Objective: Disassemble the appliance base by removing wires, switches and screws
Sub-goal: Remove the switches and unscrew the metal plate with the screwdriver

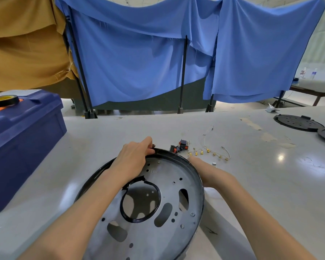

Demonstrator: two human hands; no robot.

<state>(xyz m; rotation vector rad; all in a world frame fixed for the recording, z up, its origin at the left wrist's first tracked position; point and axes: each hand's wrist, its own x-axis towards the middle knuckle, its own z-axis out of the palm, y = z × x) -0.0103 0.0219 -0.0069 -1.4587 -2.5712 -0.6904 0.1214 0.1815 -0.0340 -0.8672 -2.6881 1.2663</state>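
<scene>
Already switches [182, 145] and wires [208, 151] lay beyond the left hand [133, 156] pinching the base [169, 184] at its rim; I saw screws [192, 214] remaining, the right hand [212, 175] hiding its grip.

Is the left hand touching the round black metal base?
Touching. Head view: the left hand grips the far rim of the round black metal base.

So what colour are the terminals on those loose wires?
The terminals are brass-gold; clearest in head view.
</scene>
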